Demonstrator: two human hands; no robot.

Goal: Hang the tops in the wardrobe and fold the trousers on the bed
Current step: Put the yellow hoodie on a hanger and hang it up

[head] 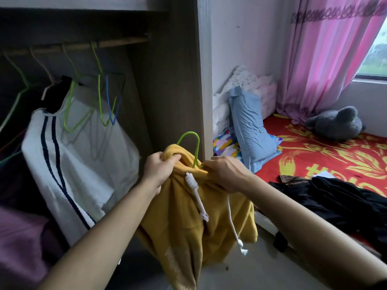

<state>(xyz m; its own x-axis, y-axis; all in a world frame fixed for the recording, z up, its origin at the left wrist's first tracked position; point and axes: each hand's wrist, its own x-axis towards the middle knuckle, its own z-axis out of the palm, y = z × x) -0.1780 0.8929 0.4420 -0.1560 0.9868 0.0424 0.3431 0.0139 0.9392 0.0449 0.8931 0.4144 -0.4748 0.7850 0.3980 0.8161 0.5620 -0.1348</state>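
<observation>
A mustard-yellow hooded top [184,222] with white drawstrings hangs in front of me on a green wire hanger [191,141], whose hook sticks up out of the neck. My left hand [160,170] grips the hood fabric at the left of the neck. My right hand [225,172] pinches the fabric at the right of the neck, beside the hanger's wire. The wardrobe rail [83,46] runs above left, with several empty wire hangers [104,99] and a white top with dark stripes [79,155] hanging from it. Dark trousers [335,201] lie crumpled on the bed.
The wardrobe's side panel [201,80] stands between the rail and the bed. On the red and yellow bedspread [326,153] lie a blue pillow [249,130] and a grey plush toy [337,122]. Pink curtains [326,55] hang by the window. A purple garment [23,243] sits at lower left.
</observation>
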